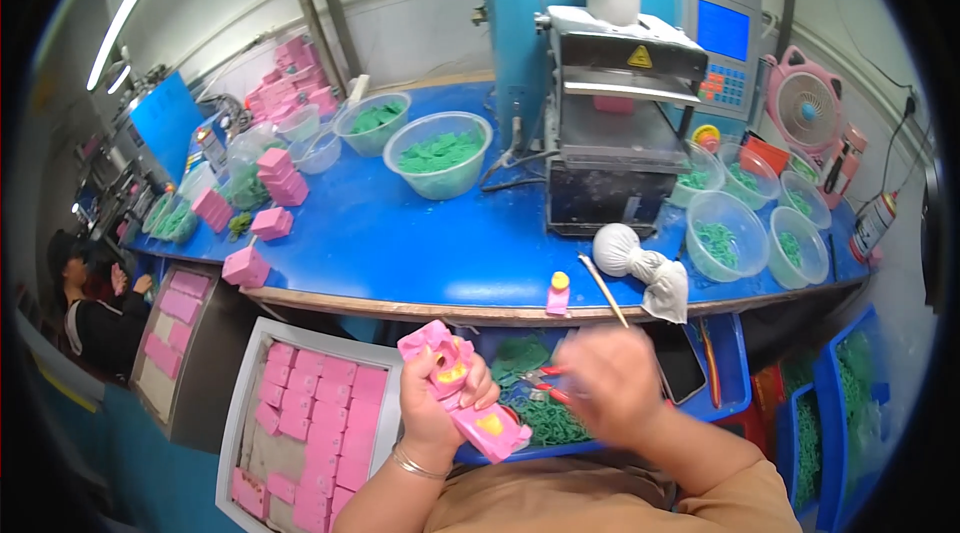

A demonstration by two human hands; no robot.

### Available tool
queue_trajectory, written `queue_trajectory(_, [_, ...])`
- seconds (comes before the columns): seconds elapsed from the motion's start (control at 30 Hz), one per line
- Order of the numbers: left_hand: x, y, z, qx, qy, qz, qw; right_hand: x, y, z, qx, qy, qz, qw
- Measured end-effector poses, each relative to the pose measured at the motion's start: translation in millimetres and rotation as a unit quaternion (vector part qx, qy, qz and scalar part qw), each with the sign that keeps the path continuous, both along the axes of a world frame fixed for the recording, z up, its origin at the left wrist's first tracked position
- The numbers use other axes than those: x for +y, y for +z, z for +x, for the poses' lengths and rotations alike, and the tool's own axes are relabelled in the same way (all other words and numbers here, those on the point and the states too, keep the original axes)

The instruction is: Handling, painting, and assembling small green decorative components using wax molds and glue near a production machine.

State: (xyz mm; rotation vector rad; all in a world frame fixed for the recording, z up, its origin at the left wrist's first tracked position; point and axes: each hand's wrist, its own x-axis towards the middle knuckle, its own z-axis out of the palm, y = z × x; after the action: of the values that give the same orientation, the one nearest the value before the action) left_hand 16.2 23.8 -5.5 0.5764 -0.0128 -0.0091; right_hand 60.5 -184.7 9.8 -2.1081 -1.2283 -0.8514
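Observation:
My left hand (pixel 437 403) is closed round a pink rubber mould (pixel 490 430), its two parts spread apart, with yellow material showing in the hollows. To its right, my right hand (pixel 612 383) is smeared by motion. Red-handled pliers (pixel 548 385) run into that hand, their metal jaws pointing left toward the mould. Below both hands, a blue tray (pixel 735 373) holds green strands and scraps (pixel 548 421). On the bench edge above stands a small pink piece with a yellow top (pixel 558 293).
A white-framed tray of pink blocks (pixel 310 413) is at left. A press machine (pixel 625 113) stands on the blue bench (pixel 420 253), beside a white cloth bag (pixel 640 268), a stick (pixel 603 290) and tubs of green pieces (pixel 438 155). Another person (pixel 95 308) is at far left.

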Motion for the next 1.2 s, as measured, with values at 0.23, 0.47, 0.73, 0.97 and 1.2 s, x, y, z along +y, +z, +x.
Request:
queue_trajectory(0.23, [-14, -11, -12, -0.018, -0.066, 0.055, 0.996, -42, -3, 69, -0.008, -0.371, -0.128, 0.920])
queue_trajectory(0.47, [-14, -9, -14, 0.066, 0.002, 0.068, 0.996, -12, 23, 13, -0.015, -0.030, 0.070, 0.997])
queue_trajectory(0.73, [5, -40, -3, -0.127, -0.254, -0.196, 0.939, -1, 29, -10, 0.013, 0.042, 0.113, 0.993])
queue_trajectory(0.97, [-6, -32, -8, -0.011, -0.155, -0.085, 0.984, 1, -1, 4, 0.054, 0.029, 0.034, 0.998])
queue_trajectory(1.2, [-6, -21, -15, -0.019, -0.176, 0.047, 0.983, -28, -7, 71, -0.002, -0.285, -0.017, 0.958])
